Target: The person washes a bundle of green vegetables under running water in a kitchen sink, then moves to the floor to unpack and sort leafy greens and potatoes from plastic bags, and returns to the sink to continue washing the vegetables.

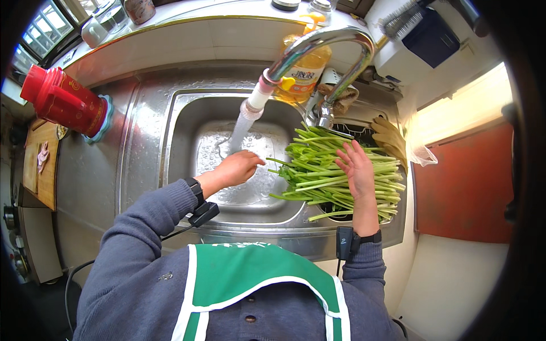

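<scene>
My left hand (239,167) is over the stainless steel sink basin (194,128), at the lower end of the water stream (241,130). Its back faces up and the fingers bend down, so their undersides are hidden; no object shows in it. My right hand (359,170) is spread, palm turned up, above a large heap of green celery stalks (324,177) and holds nothing. Those stalks lie over a smaller compartment right of the basin, their leafy parts toward the basin. Water runs from the nozzle (259,97) of a curved chrome faucet (318,39).
A dish soap bottle (309,64) with an orange pump stands behind the faucet. Rubber gloves (390,138) hang at the right rim. To the left are a red thermos jug (70,100) and a wooden cutting board (47,166). Cables trail from both wrist devices.
</scene>
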The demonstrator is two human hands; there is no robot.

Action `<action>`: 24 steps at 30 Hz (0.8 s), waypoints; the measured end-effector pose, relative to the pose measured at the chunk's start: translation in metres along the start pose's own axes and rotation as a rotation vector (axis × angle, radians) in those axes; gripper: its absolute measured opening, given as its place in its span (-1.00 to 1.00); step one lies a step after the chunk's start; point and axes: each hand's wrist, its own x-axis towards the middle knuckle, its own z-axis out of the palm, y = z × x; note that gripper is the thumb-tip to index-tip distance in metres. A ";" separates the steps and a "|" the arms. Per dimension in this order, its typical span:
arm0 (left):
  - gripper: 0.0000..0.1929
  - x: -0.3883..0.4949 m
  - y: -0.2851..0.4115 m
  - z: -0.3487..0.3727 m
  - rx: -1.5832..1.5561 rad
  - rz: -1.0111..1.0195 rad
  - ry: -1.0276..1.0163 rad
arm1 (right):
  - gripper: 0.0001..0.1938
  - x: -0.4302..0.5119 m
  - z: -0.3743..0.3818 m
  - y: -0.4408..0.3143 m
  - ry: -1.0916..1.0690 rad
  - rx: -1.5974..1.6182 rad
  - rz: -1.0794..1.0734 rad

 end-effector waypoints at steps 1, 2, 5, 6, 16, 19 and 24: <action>-0.73 0.012 0.019 -0.005 0.010 0.101 0.046 | -0.46 -0.006 -0.007 -0.002 -0.023 -0.029 0.019; -0.72 0.027 0.040 -0.007 -0.030 0.176 0.082 | -0.52 -0.014 -0.017 -0.006 -0.052 -0.063 0.040; -0.68 0.074 0.100 -0.010 0.029 0.306 0.262 | -0.70 -0.052 -0.049 -0.010 -0.077 -0.212 0.123; -0.69 0.090 0.113 -0.016 -0.035 0.219 0.035 | -0.70 -0.069 -0.060 -0.009 -0.072 -0.305 0.206; -0.51 0.206 0.167 -0.009 0.033 0.238 -0.398 | -0.59 -0.149 -0.098 0.049 -0.094 -0.144 0.480; -0.31 0.230 0.154 0.019 0.033 0.090 -0.479 | -0.56 -0.141 -0.090 0.060 -0.102 -0.032 0.499; -0.17 0.247 0.145 0.066 0.161 -0.180 -0.371 | -0.56 -0.137 -0.089 0.066 -0.081 0.149 0.534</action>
